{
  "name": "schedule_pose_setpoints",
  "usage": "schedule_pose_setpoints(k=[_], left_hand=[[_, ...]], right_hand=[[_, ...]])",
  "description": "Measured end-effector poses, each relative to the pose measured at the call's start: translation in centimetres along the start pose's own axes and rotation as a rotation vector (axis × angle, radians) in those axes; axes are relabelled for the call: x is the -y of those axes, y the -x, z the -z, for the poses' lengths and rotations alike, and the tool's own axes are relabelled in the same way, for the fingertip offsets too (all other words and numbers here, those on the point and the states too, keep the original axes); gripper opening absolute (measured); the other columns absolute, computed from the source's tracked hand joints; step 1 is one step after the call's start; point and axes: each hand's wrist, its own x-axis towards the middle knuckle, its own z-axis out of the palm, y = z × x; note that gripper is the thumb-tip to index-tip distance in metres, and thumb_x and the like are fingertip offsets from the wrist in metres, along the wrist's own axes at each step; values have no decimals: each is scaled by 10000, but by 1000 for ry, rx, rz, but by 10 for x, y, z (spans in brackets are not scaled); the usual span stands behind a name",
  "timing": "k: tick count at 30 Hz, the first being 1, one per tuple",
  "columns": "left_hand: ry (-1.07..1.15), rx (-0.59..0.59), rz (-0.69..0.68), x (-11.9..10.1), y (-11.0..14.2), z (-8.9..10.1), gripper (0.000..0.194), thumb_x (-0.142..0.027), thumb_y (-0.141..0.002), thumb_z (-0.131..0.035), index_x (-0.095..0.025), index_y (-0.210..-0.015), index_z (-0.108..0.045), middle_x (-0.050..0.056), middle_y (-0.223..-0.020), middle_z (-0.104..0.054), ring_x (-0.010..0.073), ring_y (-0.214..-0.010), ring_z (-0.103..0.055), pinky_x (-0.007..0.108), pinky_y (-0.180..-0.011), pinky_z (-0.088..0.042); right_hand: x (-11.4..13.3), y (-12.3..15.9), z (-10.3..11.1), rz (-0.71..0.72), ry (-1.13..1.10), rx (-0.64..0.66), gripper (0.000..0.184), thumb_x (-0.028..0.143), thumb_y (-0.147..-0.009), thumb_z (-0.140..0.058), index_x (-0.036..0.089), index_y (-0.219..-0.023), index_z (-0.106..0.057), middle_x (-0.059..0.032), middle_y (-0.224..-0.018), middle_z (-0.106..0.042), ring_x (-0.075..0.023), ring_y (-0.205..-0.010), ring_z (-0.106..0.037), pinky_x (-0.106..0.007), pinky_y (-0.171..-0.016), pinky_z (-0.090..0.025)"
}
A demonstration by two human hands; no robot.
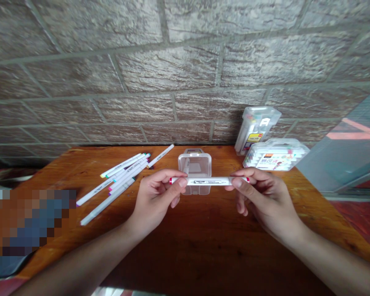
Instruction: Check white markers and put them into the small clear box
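Observation:
A white marker (208, 181) with red-pink ends is held level in front of me, its printed label facing me. My left hand (157, 189) pinches its left end between thumb and fingers. At the other end, my right hand (259, 191) grips it the same way. Right behind the marker stands a clear plastic case (200, 162), open at the top, with what looks like one marker (186, 165) inside. Several loose white markers (117, 181) with coloured ends lie in a pile to the left of my left hand.
On the wooden table (179, 246), at the back right, a clear case of markers (254, 129) stands upright. Beside it sits a wider clear case (276, 155) with coloured items. A brick wall (172, 74) rises behind the table. Something at the left edge is pixelated.

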Motion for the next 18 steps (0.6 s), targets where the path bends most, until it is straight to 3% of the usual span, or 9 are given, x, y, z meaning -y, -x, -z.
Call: schedule_pose_setpoints(k=[4, 7, 11, 18], left_hand=[[9, 2, 12, 0, 0, 0, 156, -343, -940, -796, -207, -1013, -814, 15, -743, -747, 56, -451, -520, 191, -450, -393], [-45, 10, 14, -3, 1, -1, 163, -346, -916, -815, -202, -992, -802, -10, -672, -700, 64, -449, -506, 192, -442, -380], [-160, 5, -51, -9, 1, -4, 115, -241, -857, -847, -183, -926, -775, -43, -611, -647, 60, -440, -484, 196, -441, -368], [-186, 37, -89, -7, 1, -6, 102, -179, -842, -834, -172, -901, -750, -60, -578, -621, 66, -454, -493, 210, -467, -384]], right_hand=[[0, 0, 1, -3, 5, -5, 138, 350, -925, -836, 227, -971, -793, -21, -796, -817, -90, -391, -624, -175, -367, -505], [1, 0, -1, -7, 37, -11, 162, 329, -885, -874, 220, -965, -784, -7, -702, -786, -97, -389, -619, -172, -370, -494], [2, 1, -3, 15, 94, -10, 197, 290, -840, -907, 206, -935, -756, 38, -541, -687, -98, -368, -599, -159, -367, -489], [3, 1, -4, 26, 138, -7, 232, 297, -819, -914, 194, -901, -723, 48, -526, -669, -96, -357, -598, -154, -351, -491]])
